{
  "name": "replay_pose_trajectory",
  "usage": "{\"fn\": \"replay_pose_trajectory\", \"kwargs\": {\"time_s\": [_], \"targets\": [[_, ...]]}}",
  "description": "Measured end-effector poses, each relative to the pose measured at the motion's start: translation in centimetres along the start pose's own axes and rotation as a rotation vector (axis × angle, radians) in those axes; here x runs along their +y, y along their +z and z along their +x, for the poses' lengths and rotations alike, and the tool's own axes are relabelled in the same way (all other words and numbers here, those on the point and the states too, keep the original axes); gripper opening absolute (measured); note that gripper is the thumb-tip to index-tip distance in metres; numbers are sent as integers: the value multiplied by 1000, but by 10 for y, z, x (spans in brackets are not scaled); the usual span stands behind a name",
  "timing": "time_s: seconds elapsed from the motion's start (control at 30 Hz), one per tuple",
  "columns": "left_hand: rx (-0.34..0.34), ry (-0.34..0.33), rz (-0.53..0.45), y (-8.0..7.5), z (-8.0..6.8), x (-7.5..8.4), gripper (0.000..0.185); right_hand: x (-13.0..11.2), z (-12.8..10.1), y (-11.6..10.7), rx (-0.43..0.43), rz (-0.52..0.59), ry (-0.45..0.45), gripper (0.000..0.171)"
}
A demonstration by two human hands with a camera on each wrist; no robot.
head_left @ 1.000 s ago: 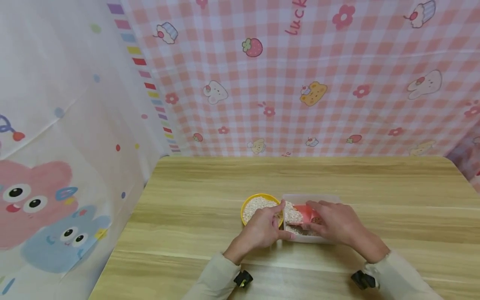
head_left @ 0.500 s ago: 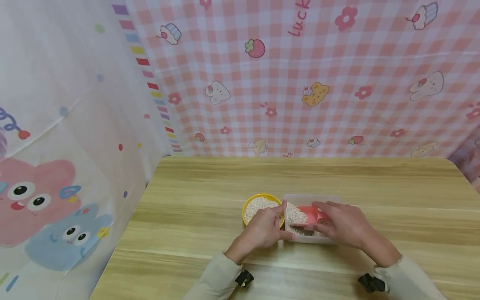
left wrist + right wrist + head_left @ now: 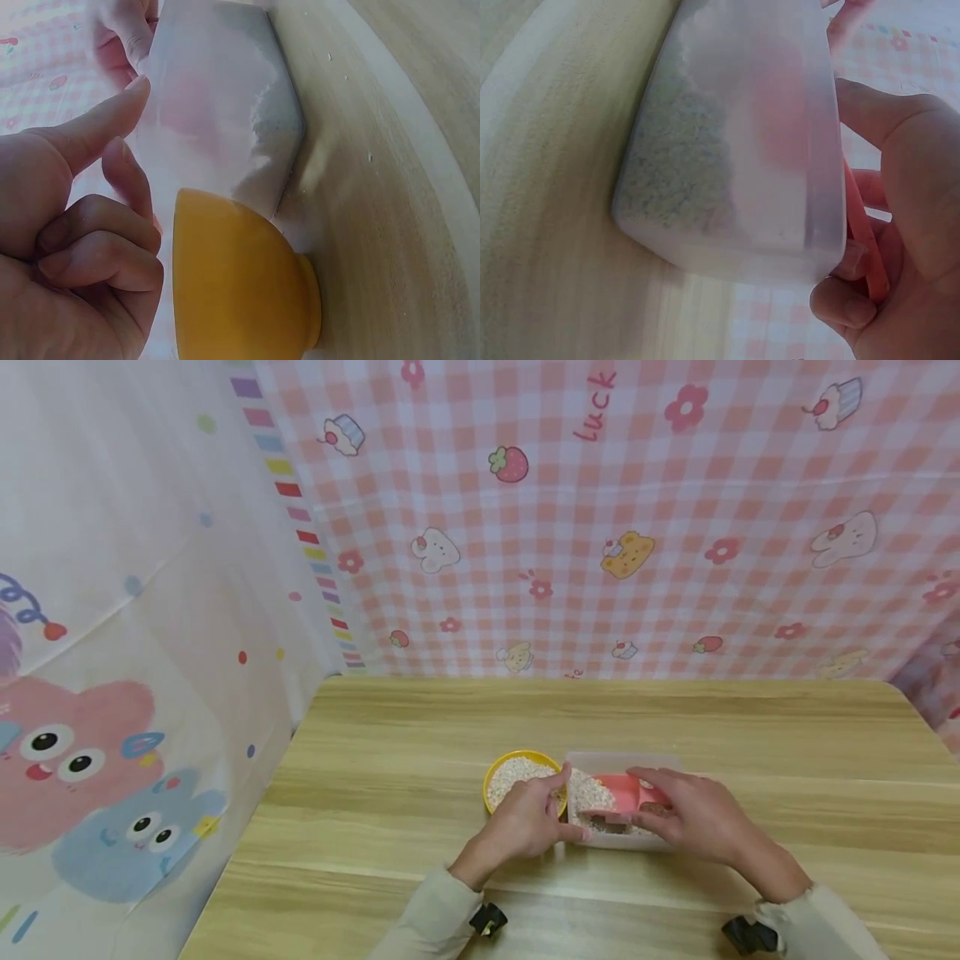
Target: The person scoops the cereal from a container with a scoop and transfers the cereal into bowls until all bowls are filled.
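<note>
The right hand (image 3: 693, 817) reaches into a clear plastic container (image 3: 622, 760), its fingers curled around a pink scoop (image 3: 628, 792) that lies among pale grains (image 3: 588, 793) filling the container's left part. The left hand (image 3: 525, 818) rests at the container's left edge, thumb and forefinger extended against its wall and near corner, the other fingers curled into the palm; it steadies the container rather than gripping it. Just left of the container, touching or nearly touching it, stands a small yellow bowl (image 3: 501, 764) heaped with the same pale grains. Both sit near the front middle of a light wooden table (image 3: 735, 718). Behind the table hangs a pink checked curtain (image 3: 637, 510) printed with strawberries, bears and cupcakes.
</note>
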State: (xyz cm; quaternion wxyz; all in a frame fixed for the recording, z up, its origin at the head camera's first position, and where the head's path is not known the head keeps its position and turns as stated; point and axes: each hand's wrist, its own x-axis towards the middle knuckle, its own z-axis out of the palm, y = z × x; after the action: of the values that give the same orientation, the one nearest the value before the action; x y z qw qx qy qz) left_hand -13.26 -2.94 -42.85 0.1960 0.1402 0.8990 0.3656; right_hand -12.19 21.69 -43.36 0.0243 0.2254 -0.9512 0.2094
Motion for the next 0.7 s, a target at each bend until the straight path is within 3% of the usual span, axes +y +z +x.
{"fn": "replay_pose_trajectory", "kwargs": {"time_s": [0.47,0.6,0.7], "targets": [[21,26,-21,3,-2,-2,97,1,-4,5,46,17,22,56],[42,67,-14,3,-3,-5,95,1,-6,8,82,10,22,55],[93,119,-20,2,-6,-7,89,2,-7,10,101,12,25,55]]}}
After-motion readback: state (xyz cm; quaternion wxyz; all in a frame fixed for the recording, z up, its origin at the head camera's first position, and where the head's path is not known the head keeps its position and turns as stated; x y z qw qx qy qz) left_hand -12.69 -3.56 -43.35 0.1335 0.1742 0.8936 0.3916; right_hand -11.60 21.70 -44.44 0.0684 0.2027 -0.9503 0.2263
